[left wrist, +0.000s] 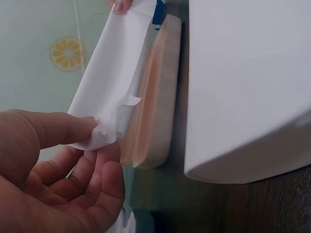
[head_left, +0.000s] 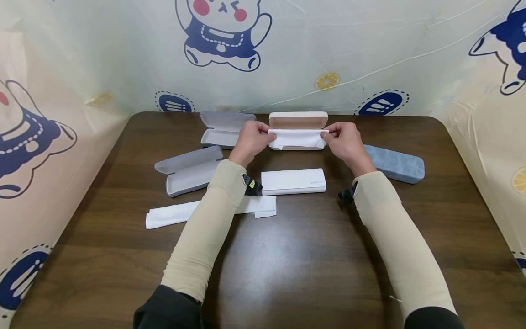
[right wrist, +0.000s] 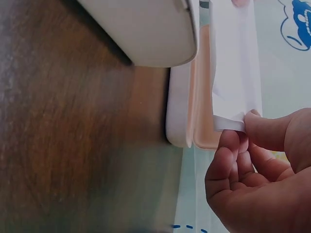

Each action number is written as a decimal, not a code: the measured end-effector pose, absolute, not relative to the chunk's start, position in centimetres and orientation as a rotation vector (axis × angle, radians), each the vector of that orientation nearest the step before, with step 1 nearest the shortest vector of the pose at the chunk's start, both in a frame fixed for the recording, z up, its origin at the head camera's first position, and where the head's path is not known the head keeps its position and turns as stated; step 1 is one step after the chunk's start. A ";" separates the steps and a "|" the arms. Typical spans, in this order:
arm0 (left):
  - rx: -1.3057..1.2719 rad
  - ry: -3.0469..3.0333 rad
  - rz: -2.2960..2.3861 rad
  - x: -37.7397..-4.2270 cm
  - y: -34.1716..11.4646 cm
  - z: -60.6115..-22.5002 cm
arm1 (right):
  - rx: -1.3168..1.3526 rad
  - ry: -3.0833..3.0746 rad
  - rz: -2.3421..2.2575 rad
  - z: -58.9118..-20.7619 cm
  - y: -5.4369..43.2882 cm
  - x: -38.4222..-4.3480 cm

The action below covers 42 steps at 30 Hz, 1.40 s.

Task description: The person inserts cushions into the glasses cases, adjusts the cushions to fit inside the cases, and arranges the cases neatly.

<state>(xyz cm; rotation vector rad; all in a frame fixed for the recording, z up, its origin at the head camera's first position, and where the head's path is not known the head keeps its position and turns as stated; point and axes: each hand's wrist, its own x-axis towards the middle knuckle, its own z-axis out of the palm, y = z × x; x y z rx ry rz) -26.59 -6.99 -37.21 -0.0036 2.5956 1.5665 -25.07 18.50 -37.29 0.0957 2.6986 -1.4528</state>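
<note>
A folded white cloth (head_left: 298,139) stretches between my two hands, close over an open glasses case (head_left: 298,120) with a pale peach lining. My left hand (head_left: 251,141) pinches the cloth's left end between thumb and fingers; in the left wrist view a small flap curls out near the thumb. The opposite end is pinched by my right hand (head_left: 346,143), its thumb on top and fingers underneath in the right wrist view. The cloth hides much of the case's lower half in the head view, while the raised lid shows behind it.
A closed white case (head_left: 293,182) lies in front of the open one. Two grey cases (head_left: 228,137) (head_left: 193,173) stand open at the left, and a closed blue case (head_left: 396,164) lies at the right. Another folded white cloth (head_left: 170,215) passes under my left forearm.
</note>
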 end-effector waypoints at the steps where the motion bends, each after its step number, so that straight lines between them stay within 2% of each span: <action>1: -0.008 2.603 1.563 -26.7 -6.9 -37.3 | 0.104 2.694 -1.453 -37.3 18.4 -25.2; 19: 0.012 2.823 1.277 -27.9 -6.1 -37.5 | 0.265 2.761 -1.384 -38.7 18.3 -26.8; 42: 0.119 2.929 0.904 -29.7 -6.4 -37.5 | 0.280 2.834 -1.273 -39.5 18.3 -28.2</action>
